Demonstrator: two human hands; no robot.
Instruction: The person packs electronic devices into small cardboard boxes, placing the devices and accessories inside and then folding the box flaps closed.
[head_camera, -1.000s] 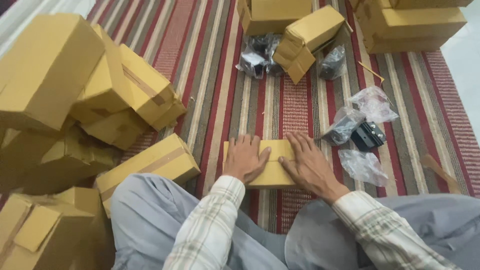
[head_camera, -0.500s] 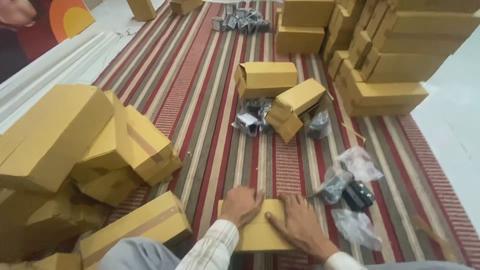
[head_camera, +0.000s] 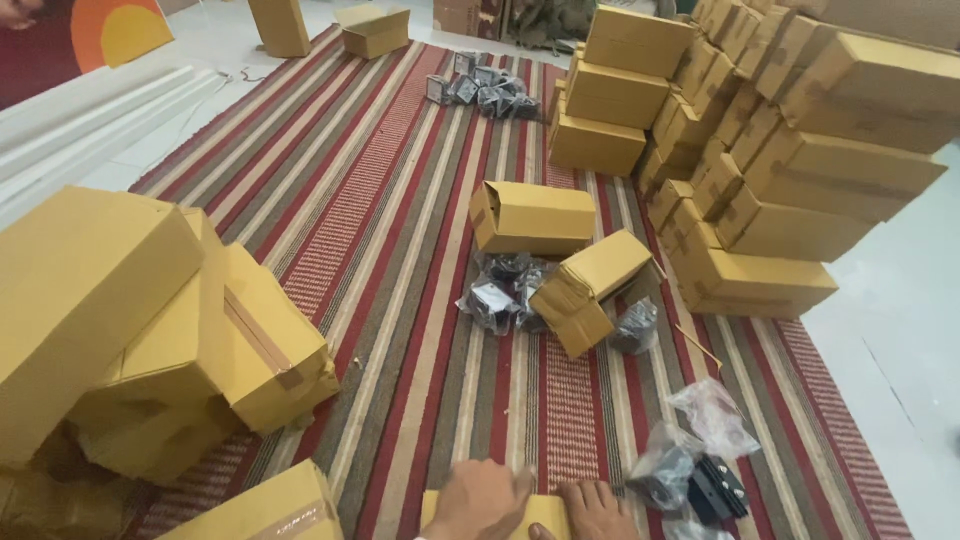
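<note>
Pressing flat on a small box (head_camera: 540, 512) at the bottom edge of the rug (head_camera: 400, 260), the left hand (head_camera: 480, 500) and right hand (head_camera: 595, 510) lie open-fingered, gripping nothing (bagged black parts (head_camera: 690, 475) sit just right).

Two hands (head_camera: 478, 500), one striped rug (head_camera: 400, 250), one black part (head_camera: 715, 490), many cardboard boxes (head_camera: 535, 215)

Tan cardboard boxes (head_camera: 790, 150) stacked at right, more heaped at left (head_camera: 130, 320); small flat box (head_camera: 540, 515) under both hands.
</note>
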